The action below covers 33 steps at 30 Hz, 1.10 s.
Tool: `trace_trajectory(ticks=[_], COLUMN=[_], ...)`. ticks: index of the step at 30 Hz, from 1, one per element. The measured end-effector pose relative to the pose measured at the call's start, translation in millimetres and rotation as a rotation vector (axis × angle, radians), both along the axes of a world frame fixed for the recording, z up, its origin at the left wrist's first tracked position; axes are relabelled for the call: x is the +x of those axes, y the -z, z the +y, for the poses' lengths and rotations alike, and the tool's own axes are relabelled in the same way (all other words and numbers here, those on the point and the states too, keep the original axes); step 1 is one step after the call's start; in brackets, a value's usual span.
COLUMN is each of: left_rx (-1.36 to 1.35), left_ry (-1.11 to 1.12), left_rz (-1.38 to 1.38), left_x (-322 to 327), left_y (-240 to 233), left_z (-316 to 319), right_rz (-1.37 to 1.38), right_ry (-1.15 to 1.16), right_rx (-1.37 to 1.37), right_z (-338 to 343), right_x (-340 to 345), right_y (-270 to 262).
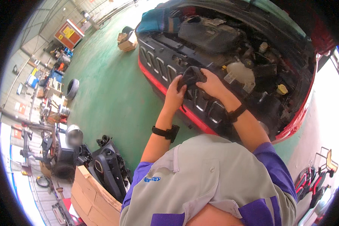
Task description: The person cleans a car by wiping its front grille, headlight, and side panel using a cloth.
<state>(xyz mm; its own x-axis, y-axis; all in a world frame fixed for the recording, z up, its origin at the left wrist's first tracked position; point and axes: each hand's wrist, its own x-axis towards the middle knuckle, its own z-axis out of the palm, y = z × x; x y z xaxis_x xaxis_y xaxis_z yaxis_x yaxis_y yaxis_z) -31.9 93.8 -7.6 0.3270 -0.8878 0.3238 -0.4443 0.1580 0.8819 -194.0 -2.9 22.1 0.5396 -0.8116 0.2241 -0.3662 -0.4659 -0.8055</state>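
Note:
Both my hands hold a crumpled black cloth-like item [191, 76] over the front edge of a red car's open engine bay. My left hand [175, 94] grips its left side, with a thin dark strap hanging below. On its right side, my right hand [210, 83] pinches it between thumb and fingers. Beneath lies the black slotted grille panel [172, 52]. A dirty engine cover [209, 34], a whitish coolant tank [240, 73] and a yellow cap [282, 89] sit behind. A blue cloth [155, 21] covers the far left corner.
Green floor [110, 99] extends left of the car. On it are an open carton [128, 43] and a tyre [72, 89]. Cluttered parts line the wall. A large cardboard box [93, 197] and black car trim [110, 169] lie near my left side.

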Motion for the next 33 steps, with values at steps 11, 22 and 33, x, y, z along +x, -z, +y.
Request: trace_trajectory(ticks=[11, 22, 33], left_rx=[-0.037, 0.165, 0.528], left_ry=[-0.197, 0.168, 0.745], left_rz=[0.088, 0.946, 0.406], left_x=[12.5, 58.7, 59.8], left_y=[28.7, 41.3, 43.9], left_z=[38.8, 55.5, 25.3], right_rz=[-0.343, -0.183, 0.067], right_ry=[-0.385, -0.115, -0.014], right_rx=[0.810, 0.158, 0.266], right_z=[33.7, 38.4, 79.3], right_x=[83.4, 109.0, 53.9], right_y=[-19.6, 3.7, 34.8])
